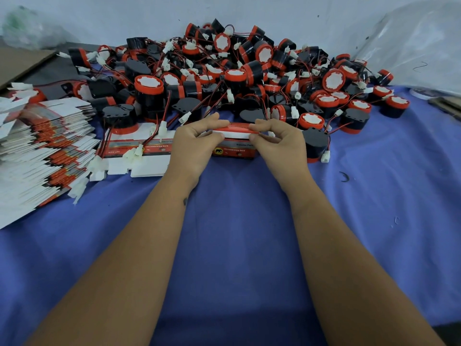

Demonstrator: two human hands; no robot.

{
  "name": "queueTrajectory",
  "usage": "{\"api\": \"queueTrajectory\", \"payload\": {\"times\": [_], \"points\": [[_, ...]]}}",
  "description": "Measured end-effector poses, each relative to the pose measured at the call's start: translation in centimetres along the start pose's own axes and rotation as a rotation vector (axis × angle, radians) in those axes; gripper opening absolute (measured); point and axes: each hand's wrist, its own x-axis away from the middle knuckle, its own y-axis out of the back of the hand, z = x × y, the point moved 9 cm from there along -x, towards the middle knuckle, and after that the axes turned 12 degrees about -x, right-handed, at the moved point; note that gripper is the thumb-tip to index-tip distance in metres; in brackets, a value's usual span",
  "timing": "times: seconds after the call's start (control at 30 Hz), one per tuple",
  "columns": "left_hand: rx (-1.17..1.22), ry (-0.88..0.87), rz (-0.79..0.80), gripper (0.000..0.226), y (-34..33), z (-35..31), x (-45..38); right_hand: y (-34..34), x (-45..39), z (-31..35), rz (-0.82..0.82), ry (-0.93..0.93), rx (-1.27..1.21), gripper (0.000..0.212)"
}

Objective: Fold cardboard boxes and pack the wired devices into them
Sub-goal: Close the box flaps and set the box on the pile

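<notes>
Black-and-red wired devices (239,71) with white faces; red, white-flapped box (233,143); blue counter (237,233) cloth; white-and-red flat boxes (42,151).

Even, cool light; soft shadows; wide-angle bending at edges; slight blur.

A box (233,143) stands on the table (237,233) between the left hand (197,143) and the right hand (279,143). Behind it lies a heap of wired devices (237,71). To the left sits a stack of flat boxes (42,151), with one flat box (139,156) between stack and hands.
</notes>
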Motion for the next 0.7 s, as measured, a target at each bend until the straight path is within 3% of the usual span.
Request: {"api": "queueTrajectory", "payload": {"times": [0.13,0.23,0.4,0.7], "points": [[-0.083,-0.018,0.063,0.043,-0.5,0.0,0.0,0.1,0.1,0.0,-0.011,-0.009,0.008,0.024],[-0.358,-0.114,0.049,0.047,-0.7,-0.7,0.1,0.0,0.1,-0.2,-0.024,0.010,0.085,0.018],[-0.767,-0.349,0.061,0.051,-2.5,-2.7,0.9,-0.9,0.3,-0.1,0.057,0.098,0.211,0.027],[-0.958,-0.445,-0.046,0.045,-2.4,-3.5,1.1,-1.3,0.6,1.3,0.084,0.244,0.502,0.031]]}}
